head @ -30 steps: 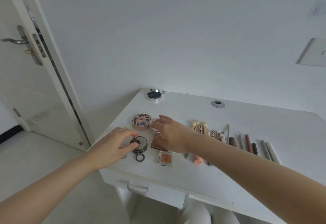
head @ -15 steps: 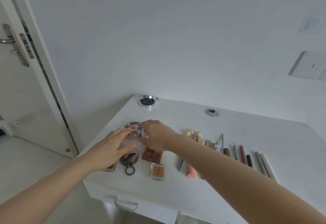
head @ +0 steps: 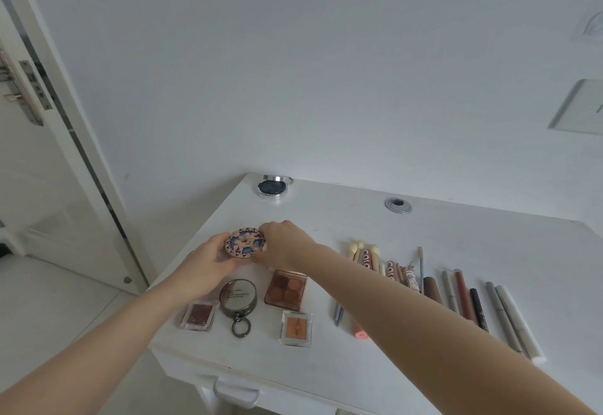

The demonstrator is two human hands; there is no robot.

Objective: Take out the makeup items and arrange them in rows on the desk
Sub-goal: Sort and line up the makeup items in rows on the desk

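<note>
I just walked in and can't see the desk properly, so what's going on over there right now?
A person is laying makeup out on a white desk. Both hands hold a round patterned compact, the left hand on its left side and the right hand on its right. Nearer the front edge lie a dark round compact with a ring, a four-pan palette and two small square pans. Pencils and tubes sit in a row to the right.
</note>
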